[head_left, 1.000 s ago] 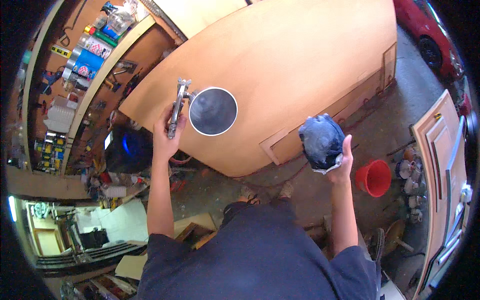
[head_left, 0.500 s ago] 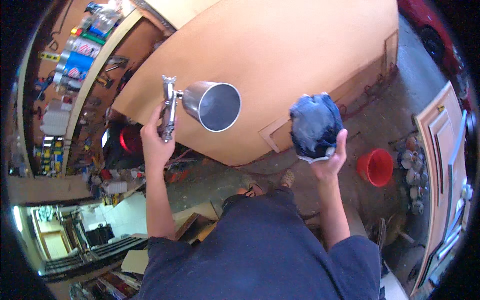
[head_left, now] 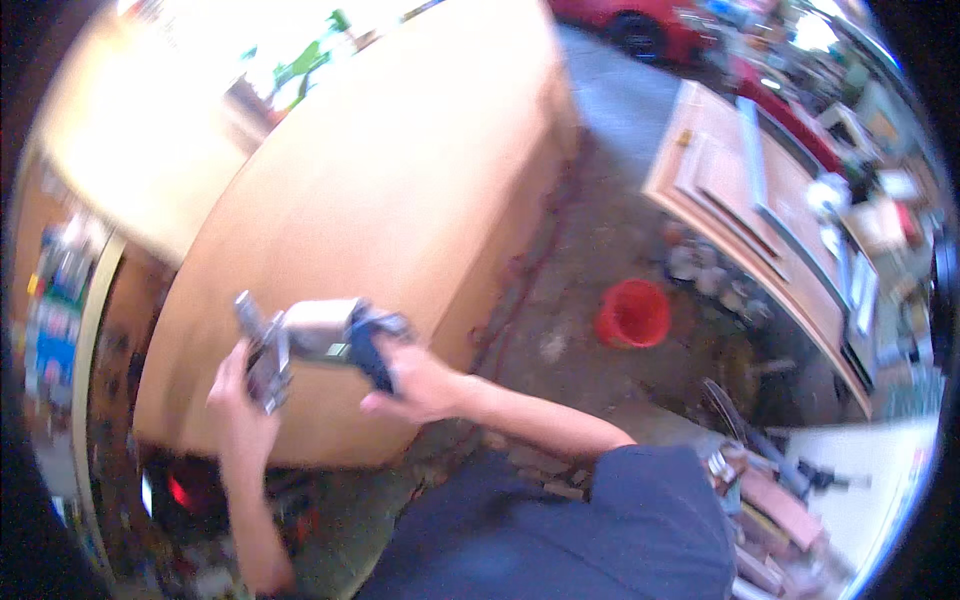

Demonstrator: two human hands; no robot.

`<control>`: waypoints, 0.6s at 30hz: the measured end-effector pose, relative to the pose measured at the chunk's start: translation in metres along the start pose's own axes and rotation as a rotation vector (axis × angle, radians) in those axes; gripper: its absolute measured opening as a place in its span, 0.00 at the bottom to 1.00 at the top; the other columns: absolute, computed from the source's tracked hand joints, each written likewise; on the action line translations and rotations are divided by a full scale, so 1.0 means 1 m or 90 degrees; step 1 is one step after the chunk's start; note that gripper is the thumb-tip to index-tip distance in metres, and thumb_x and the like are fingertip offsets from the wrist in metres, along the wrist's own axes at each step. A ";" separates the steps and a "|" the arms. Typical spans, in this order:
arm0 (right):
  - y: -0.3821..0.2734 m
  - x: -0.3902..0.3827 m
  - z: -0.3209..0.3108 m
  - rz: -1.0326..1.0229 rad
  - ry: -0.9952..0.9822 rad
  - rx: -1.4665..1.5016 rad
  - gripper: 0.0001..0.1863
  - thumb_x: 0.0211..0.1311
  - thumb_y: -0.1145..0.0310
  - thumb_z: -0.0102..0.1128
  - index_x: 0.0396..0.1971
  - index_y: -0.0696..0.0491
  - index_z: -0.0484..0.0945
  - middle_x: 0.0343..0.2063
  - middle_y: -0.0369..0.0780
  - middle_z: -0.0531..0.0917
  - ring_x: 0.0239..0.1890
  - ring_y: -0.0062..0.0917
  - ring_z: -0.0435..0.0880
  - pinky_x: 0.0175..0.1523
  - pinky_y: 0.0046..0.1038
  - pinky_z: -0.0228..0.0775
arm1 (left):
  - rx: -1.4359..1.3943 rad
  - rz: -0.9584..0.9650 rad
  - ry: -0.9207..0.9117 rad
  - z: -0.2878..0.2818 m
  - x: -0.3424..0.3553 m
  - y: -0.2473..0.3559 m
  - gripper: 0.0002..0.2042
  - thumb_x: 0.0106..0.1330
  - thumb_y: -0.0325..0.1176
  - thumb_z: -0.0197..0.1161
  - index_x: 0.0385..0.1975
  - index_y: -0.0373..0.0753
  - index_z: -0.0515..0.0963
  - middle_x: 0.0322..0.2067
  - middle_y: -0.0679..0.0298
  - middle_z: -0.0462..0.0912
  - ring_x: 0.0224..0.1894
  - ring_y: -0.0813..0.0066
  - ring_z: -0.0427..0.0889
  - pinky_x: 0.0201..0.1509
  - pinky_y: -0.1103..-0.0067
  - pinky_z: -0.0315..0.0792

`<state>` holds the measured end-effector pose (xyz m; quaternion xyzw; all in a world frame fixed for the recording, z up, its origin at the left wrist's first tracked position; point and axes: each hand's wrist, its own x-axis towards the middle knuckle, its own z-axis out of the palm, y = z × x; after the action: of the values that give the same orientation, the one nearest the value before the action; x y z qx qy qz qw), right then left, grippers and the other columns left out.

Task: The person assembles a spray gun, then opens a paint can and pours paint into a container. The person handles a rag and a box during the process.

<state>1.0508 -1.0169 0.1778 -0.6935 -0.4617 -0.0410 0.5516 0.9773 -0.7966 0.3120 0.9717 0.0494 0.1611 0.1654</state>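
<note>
A person in a dark blue short-sleeved shirt (head_left: 610,520) holds both hands in front of a large tan board with a curved left edge (head_left: 350,220). At the left, the left hand (head_left: 243,398) is closed around a shiny silver metal spray gun (head_left: 268,352), which is somewhat tilted. Just to the right of it is a silver cylindrical metal cup (head_left: 318,316), lying sideways in the air, with its far end toward the right hand (head_left: 420,385). This right hand holds a bunched dark blue cloth (head_left: 370,350), with the fingers bent around it, at the right end of the cup. Because the picture is blurred here, one cannot say surely whether the cloth is inside the cup or only against its rim.

On the floor (head_left: 555,350), to the right of the board and well apart from the hands, stands a round red plastic bucket (head_left: 633,318). Farther right, a light brown wooden panel with raised frames (head_left: 715,190) is in a slanting position. A red car with a dark wheel (head_left: 680,30) is at the far side. At the left edge, a wooden shelf (head_left: 97,330) carries coloured containers (head_left: 52,335).
</note>
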 end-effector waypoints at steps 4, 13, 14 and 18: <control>0.006 0.026 -0.028 -0.157 -0.100 -0.039 0.49 0.59 0.45 0.64 0.68 0.63 0.54 0.68 0.58 0.59 0.69 0.53 0.59 0.72 0.45 0.53 | 0.157 0.072 -0.049 -0.020 0.008 0.029 0.31 0.50 0.16 0.62 0.60 0.33 0.70 0.42 0.48 0.78 0.40 0.44 0.82 0.43 0.58 0.75; 0.012 0.057 -0.019 -0.160 -0.121 -0.039 0.53 0.45 0.61 0.76 0.71 0.52 0.55 0.72 0.47 0.55 0.74 0.41 0.55 0.75 0.32 0.51 | 0.297 0.123 -0.098 -0.032 0.012 0.039 0.37 0.46 0.16 0.62 0.63 0.35 0.66 0.43 0.51 0.75 0.36 0.46 0.82 0.39 0.58 0.75; 0.014 0.060 -0.011 -0.175 -0.107 -0.051 0.52 0.46 0.61 0.76 0.71 0.52 0.56 0.72 0.46 0.55 0.73 0.40 0.56 0.75 0.32 0.52 | 0.305 0.113 -0.098 -0.033 0.009 0.037 0.37 0.46 0.16 0.62 0.64 0.36 0.65 0.43 0.51 0.75 0.36 0.46 0.82 0.39 0.58 0.75; 0.016 0.069 0.007 -0.202 -0.067 -0.067 0.50 0.46 0.64 0.74 0.71 0.49 0.57 0.72 0.42 0.57 0.72 0.39 0.58 0.74 0.31 0.56 | 0.254 0.091 -0.060 -0.034 -0.005 0.024 0.38 0.46 0.16 0.62 0.64 0.37 0.64 0.44 0.52 0.75 0.37 0.45 0.82 0.39 0.58 0.75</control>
<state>1.0978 -0.9695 0.2026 -0.6409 -0.5912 -0.1153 0.4759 0.9623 -0.8092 0.3486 0.9926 0.0035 0.1141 -0.0403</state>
